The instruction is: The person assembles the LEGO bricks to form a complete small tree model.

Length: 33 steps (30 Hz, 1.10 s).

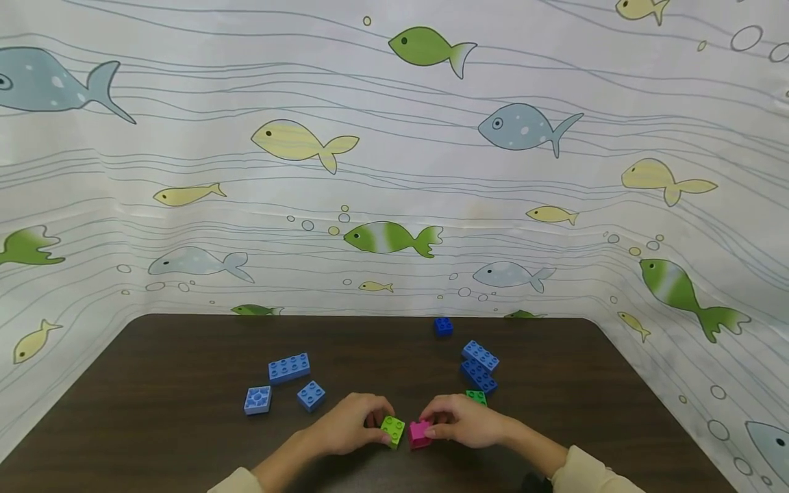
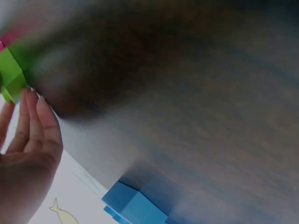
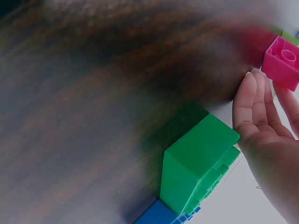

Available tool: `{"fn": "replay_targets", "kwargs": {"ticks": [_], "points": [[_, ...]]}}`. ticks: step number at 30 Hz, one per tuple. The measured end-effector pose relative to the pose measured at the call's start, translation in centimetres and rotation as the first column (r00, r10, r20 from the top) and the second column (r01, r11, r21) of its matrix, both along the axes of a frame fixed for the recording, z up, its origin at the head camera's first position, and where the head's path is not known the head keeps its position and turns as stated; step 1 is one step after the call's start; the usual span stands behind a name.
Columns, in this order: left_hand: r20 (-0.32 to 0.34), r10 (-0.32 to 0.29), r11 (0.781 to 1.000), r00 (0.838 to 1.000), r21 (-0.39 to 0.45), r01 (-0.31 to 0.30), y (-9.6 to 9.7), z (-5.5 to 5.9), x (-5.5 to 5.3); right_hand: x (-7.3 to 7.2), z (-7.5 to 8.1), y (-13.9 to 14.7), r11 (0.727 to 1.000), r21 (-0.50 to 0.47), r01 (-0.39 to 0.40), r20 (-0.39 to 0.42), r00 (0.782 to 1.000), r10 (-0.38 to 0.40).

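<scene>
Near the front middle of the table, my left hand (image 1: 346, 426) pinches a light green toy building brick (image 1: 393, 431) with its studs up. Just across a small gap, my right hand (image 1: 464, 422) grips a pink brick (image 1: 418, 435) between thumb and fingers. In the right wrist view the pink brick (image 3: 282, 63) shows a hollow side with a round tube inside. The light green brick (image 2: 11, 74) is at the left edge of the left wrist view. Behind my right hand lies a darker green brick (image 1: 477, 396), partly hidden by that hand.
Left of my hands lie a long blue brick (image 1: 289, 368), a square blue brick (image 1: 311, 396) and an upturned one (image 1: 257, 400). At the right are two long blue bricks (image 1: 481, 355), one overlapping the other. A small dark blue brick (image 1: 443, 326) sits near the table's (image 1: 185, 363) back edge.
</scene>
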<state>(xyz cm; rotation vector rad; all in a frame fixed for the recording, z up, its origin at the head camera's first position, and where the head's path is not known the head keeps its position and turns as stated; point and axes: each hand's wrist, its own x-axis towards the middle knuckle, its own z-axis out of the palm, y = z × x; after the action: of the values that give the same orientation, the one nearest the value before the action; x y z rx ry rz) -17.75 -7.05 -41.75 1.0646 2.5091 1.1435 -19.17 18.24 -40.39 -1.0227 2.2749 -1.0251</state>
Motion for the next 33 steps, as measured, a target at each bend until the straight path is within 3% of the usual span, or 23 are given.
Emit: {"fn": "replay_targets", "kwargs": {"ticks": [5,13,23,33], "points": [[0.012,0.088,0.995,0.996,0.044,-0.089,0.09,0.03,-0.27,0.11,0.02,-0.08,1.0,0.008,0.022,0.016,1.0,-0.022],[0.112,0.092,0.994,0.989,0.051,-0.099,-0.49,0.47,-0.52,0.2,0.06,-0.07,0.998,0.011,0.062,0.028,0.998,-0.063],[0.068,0.12,0.99,0.99,0.067,-0.125,-0.31,-0.1,-0.16,0.3,-0.09,-0.11,0.997,0.059,0.048,-0.004,0.999,-0.048],[0.075,0.118,0.99,0.99,0.064,-0.123,-0.27,-0.38,-0.11,0.12,0.15,-0.11,0.998,0.031,0.046,-0.012,0.999,-0.045]]}}
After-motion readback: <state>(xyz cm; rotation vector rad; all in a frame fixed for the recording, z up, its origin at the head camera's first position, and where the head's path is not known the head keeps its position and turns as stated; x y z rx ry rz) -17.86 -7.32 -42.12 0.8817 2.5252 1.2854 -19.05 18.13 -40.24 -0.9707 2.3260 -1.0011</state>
